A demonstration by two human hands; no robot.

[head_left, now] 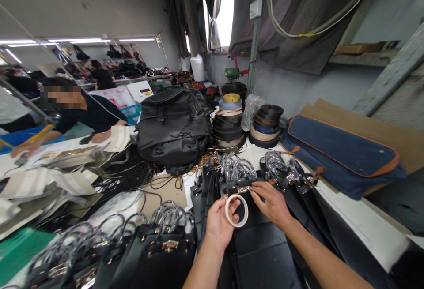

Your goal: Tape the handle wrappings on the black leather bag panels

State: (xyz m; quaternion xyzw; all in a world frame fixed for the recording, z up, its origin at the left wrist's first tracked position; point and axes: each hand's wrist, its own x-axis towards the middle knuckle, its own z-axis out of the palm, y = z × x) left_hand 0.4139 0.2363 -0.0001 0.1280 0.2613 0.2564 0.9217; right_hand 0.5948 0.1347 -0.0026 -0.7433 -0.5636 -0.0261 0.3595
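My left hand (pixel 219 223) is closed around a roll of cream-coloured tape (pixel 244 215), held over a stack of black handbags. My right hand (pixel 270 200) rests at the metal clasp (pixel 243 189) of the top black handbag (pixel 261 247), its fingertips at the clasp's right end. Whether those fingers pinch a piece of tape is too small to tell. Plastic-wrapped handles (pixel 236 167) stand up just beyond both hands. More black handbags (pixel 155 253) with wrapped handles and gold-coloured clasps lie to the left.
A large black backpack (pixel 174 125) stands behind the bags. Stacked rolls of strap (pixel 228 125) are beside it. A blue bag with orange trim (pixel 341 145) lies at right. Across the table at left, a person (pixel 96 112) works near pale strips (pixel 73 185) and black cords.
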